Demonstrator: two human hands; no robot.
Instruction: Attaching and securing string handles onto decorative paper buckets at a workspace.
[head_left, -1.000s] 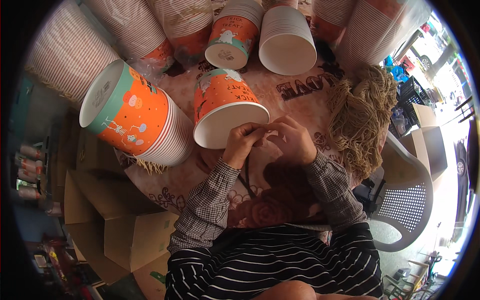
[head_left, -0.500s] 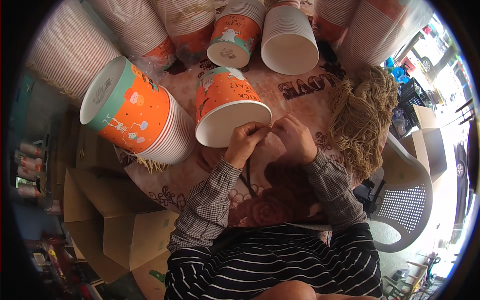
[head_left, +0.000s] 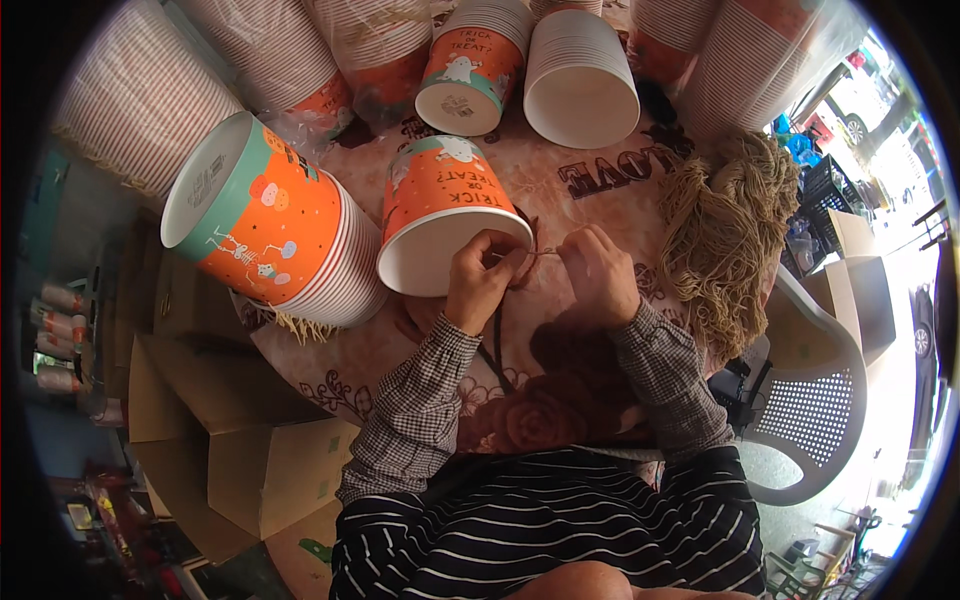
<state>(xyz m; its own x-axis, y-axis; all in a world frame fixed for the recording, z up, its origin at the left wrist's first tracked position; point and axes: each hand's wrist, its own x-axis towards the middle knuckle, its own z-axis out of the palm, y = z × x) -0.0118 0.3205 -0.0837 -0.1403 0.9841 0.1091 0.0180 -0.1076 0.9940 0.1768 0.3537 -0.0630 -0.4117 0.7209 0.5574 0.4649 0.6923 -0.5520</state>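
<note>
Both forearms, in checked sleeves, rise from the lower edge with wrists bent inward, so the left hand [head_left: 482,282] and right hand [head_left: 602,278] face each other just above the table [head_left: 345,370]. The fingers of each are pinched closed on a short brown string [head_left: 545,253] that spans the small gap between them; it is so thin that its full path is hard to make out. The left hand overlaps the rim of an orange paper bucket [head_left: 445,203] lying with its mouth toward the person. A patterned cloth covers the table; more bucket stacks [head_left: 275,225] stand left and along the far side. A strip of cloth separates the right hand from a heap of tan yarn [head_left: 720,250] near the table's right edge. Beyond the edges are a cardboard box [head_left: 235,470] at left and a plastic chair [head_left: 808,410] at right.
</note>
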